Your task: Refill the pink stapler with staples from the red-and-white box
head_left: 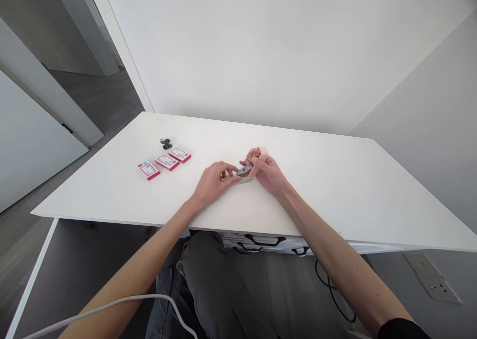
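Note:
Between my hands, just above the white table, is a small silver-grey watch case. A pink watch strap loops up from its right side. My right hand is closed around this strap, its thumb and fingers close to the case. My left hand pinches at the left end of the case with thumb and forefinger. A pale cream strip runs under the left fingertips, and a small shiny metal piece shows by the curled fingers. Whether the strip joins the case, I cannot tell.
Several items lie on the left of the white table: three red-and-white boxes and a small black gadget. A white cable crosses over my left forearm. Drawers with black handles are under the front edge.

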Motion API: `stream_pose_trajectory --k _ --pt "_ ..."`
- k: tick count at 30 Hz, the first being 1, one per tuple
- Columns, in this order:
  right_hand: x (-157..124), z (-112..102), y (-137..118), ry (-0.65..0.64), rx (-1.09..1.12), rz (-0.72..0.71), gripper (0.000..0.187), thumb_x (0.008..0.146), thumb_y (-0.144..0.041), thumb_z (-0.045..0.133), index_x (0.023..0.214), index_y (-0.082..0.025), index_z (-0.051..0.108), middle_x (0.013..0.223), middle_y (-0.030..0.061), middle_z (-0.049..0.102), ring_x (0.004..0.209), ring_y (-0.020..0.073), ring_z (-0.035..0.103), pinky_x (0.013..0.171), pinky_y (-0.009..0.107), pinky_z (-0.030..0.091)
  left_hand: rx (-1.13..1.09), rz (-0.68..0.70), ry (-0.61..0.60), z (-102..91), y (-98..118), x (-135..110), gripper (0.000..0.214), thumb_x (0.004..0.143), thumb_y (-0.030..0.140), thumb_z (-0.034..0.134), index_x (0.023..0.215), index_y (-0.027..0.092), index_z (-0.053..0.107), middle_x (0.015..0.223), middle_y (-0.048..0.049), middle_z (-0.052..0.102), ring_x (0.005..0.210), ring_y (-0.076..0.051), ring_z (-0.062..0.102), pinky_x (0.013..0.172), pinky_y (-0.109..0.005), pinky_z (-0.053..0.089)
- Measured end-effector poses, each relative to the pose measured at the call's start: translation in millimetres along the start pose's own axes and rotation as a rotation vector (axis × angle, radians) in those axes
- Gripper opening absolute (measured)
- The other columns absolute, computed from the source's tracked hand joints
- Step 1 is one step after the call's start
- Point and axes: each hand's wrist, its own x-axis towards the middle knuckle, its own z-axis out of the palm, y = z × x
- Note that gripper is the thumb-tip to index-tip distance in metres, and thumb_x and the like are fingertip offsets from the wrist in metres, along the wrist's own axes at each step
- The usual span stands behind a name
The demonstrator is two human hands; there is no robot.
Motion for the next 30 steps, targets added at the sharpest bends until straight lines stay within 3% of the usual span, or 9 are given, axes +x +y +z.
stream_pose_trajectory --k 8,17,22,27,30 --pt "-8 -14 -8 0.076 -0.082 0.002 0.039 0.091 -0.066 0.071 0.093 -0.027 0.065 0.126 0.0063 0.065 0.121 0.0278 0.064 0.108 0.050 0.055 0.061 0.017 -0.034 0.9 -2 -1 0.034 0.090 0.045 0.076 0.117 0.024 0.069 0.107 -0.0036 0.073 0.092 -0.022 0.064 0.082 -0.037 0.051" --pt "-47 -49 -15 0.134 -0.192 0.082 0.040 0.088 -0.058 0.080 0.112 -0.027 0.072 0.118 0.0059 0.076 0.111 0.0264 0.071 0.099 0.043 0.056 0.074 0.090 -0.102 -0.8 -1 -1 0.036 0.092 0.047 0.073 0.120 0.024 0.069 0.108 -0.0036 0.072 0.094 -0.022 0.063 0.089 -0.038 0.050" --pt "-68 -55 -20 0.135 -0.272 0.144 0.039 0.086 -0.053 0.083 0.114 -0.028 0.073 0.118 0.0059 0.080 0.109 0.0270 0.074 0.093 0.041 0.059 0.153 0.162 -0.158 -3.1 1 3 0.035 0.096 0.050 0.068 0.121 0.025 0.068 0.105 -0.0024 0.071 0.094 -0.022 0.064 0.099 -0.042 0.045" --pt "-77 -56 -19 0.151 -0.318 0.114 0.038 0.086 -0.051 0.084 0.114 -0.028 0.074 0.120 0.0062 0.079 0.110 0.0276 0.074 0.092 0.042 0.060 0.237 0.262 -0.231 -12.5 14 11 0.043 0.098 0.057 0.064 0.125 0.024 0.065 0.107 -0.0041 0.072 0.098 -0.024 0.066 0.103 -0.044 0.041" --pt "-78 -56 -16 0.164 -0.332 0.062 0.041 0.085 -0.051 0.084 0.117 -0.028 0.073 0.121 0.0066 0.079 0.113 0.0280 0.074 0.098 0.044 0.059 0.293 0.373 -0.273 -19.7 31 23 0.040 0.103 0.053 0.056 0.129 0.024 0.065 0.109 -0.0058 0.071 0.102 -0.024 0.065 0.101 -0.042 0.043"
